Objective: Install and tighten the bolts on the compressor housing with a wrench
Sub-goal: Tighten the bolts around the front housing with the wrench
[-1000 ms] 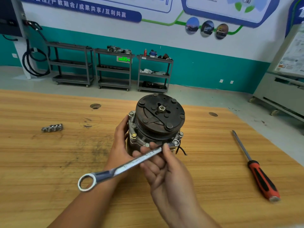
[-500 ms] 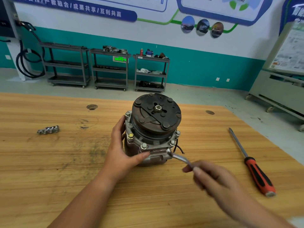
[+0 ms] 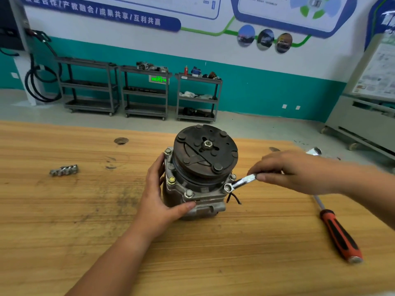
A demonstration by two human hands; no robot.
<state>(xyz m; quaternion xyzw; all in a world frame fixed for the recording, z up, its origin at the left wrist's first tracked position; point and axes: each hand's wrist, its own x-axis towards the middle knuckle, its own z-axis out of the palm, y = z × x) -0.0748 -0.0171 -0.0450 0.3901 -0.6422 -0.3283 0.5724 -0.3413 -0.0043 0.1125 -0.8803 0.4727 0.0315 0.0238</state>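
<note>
Step in hand: tightening. The grey cast-metal compressor housing [image 3: 192, 202] stands upright near the middle of the pale wooden workbench [image 3: 64, 231], with its dark round clutch plate [image 3: 205, 152] facing up.

The left hand [image 3: 159, 201] curls round the housing's left flank, thumb pressed across the front: a bracing grip. The right hand [image 3: 295, 171] has its fingers closed round the shank of the silver steel wrench [image 3: 245, 180]. The wrench head sits on the front-right flange bolt [image 3: 227, 188]; full seating cannot be confirmed.

Other hex bolt heads on the flange: front [image 3: 189, 193], left [image 3: 171, 179], rear-left [image 3: 168, 151], right [image 3: 233, 176]. All look installed. How tight they are cannot be judged.

Next move, as judged: swing the shank about the bolt while the left hand resists the housing twisting. Keep the head square on the hex so it does not slip toward the black wires [image 3: 234, 199] just below. Then reset, or go on to the next bolt.

Writing: the blue wall banner [image 3: 102, 12] carries white characters, 校企合作/产教融合/成果共享/互利共赢, the first one clipped by the frame edge. The green lit sign [image 3: 158, 79] by the grey shelving carts is too small to read, and the poster text is illegible. No brand is readable on the wrench or the housing.

Also on the bench: a red-and-black-handled screwdriver [image 3: 339, 236] at right, and a small cluster of metal pieces [image 3: 64, 169] at left.
</note>
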